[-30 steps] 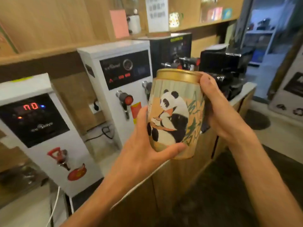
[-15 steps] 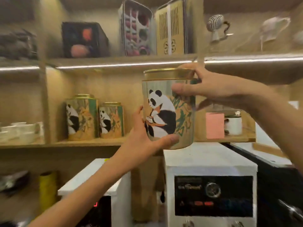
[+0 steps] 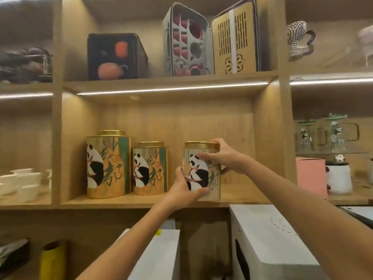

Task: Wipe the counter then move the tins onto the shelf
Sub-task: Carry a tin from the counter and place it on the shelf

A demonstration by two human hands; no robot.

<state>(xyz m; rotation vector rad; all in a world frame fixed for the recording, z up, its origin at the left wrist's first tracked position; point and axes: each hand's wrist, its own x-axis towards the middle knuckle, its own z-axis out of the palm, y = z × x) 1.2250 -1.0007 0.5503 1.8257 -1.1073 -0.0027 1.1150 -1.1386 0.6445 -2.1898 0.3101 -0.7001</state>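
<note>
A panda-printed tin (image 3: pixel 203 178) with a gold lid stands upright on the wooden shelf (image 3: pixel 129 202), right of the middle of the lit compartment. My left hand (image 3: pixel 186 188) cups its lower left side. My right hand (image 3: pixel 224 156) wraps its upper right side and lid rim. Two more panda tins stand to the left on the same shelf: a large tin (image 3: pixel 107 165) and a smaller tin (image 3: pixel 150 168), a gap apart from the held one.
Two white machines (image 3: pixel 268 239) stand below the shelf. White cups (image 3: pixel 24 180) fill the left compartment; a pink box (image 3: pixel 310 176) and a white mug (image 3: pixel 339 178) sit in the right one. Boxed tea sets (image 3: pixel 210 39) stand on the shelf above.
The tin was held in the air over the counter, then raised before the shelf. Now both hands have brought it forward and down onto the shelf board, right of the two other tins.
</note>
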